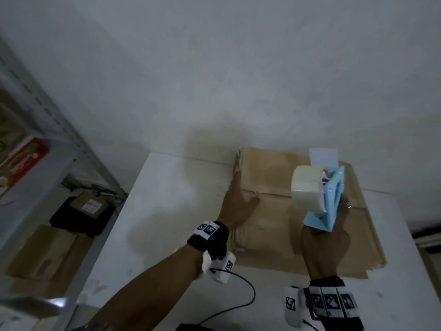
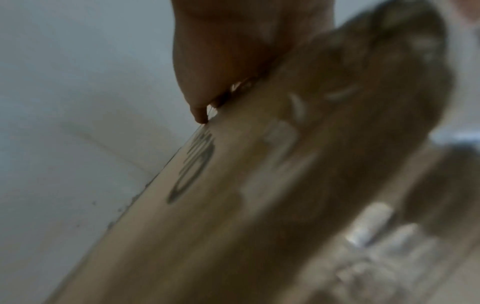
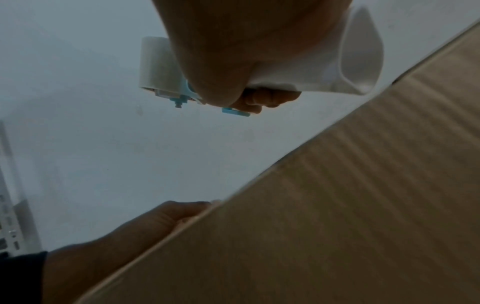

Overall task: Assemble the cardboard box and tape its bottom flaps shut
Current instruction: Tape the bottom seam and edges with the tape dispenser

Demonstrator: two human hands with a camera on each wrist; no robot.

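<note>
A flattened cardboard box (image 1: 298, 235) lies on top of a stack of flat cardboard on the white table (image 1: 167, 211). My left hand (image 1: 238, 199) is at its left edge, thumb on top and fingers along the side, gripping that edge; the left wrist view shows the printed cardboard (image 2: 233, 205) close up and blurred. My right hand (image 1: 327, 242) holds a light blue tape dispenser (image 1: 331, 201) with a pale tape roll (image 1: 307, 187) in the air above the right half of the cardboard. The right wrist view shows the dispenser (image 3: 182, 96), the cardboard (image 3: 337, 205) and my left hand (image 3: 155, 220).
A wall runs right behind the table. A grey metal shelf (image 1: 47, 151) with a red box (image 1: 23, 163) stands at the left. On the floor beside the table lie a black bag with a parcel (image 1: 83, 211) and flat cardboard (image 1: 47, 249).
</note>
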